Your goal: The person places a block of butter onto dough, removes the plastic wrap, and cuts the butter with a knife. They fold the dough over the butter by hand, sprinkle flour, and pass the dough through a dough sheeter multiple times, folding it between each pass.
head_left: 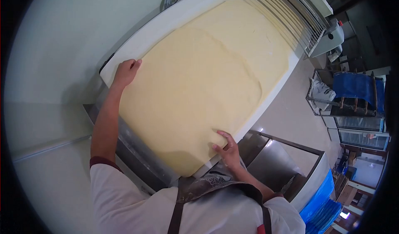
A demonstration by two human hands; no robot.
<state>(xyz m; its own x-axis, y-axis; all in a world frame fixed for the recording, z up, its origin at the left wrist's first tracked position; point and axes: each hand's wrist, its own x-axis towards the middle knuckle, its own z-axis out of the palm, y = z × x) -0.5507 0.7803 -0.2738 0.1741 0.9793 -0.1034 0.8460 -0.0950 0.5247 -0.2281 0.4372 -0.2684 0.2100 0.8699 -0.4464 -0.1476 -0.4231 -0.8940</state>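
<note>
A broad, pale yellow sheet of dough lies folded over on itself on a white belt, its near end reaching down to my apron. At the left edge of the sheet, my left hand has its fingers curled in and closed on the dough's margin. My right hand is at the near right edge, thumb and index finger spread apart over the dough. A curved fold line crosses the sheet, with a further dough layer beyond it.
A metal bar guard spans the far end of the belt. A steel tray borders the near left end, by the wall. To the right stand a metal-framed unit, blue plastic and a rack with a blue cover.
</note>
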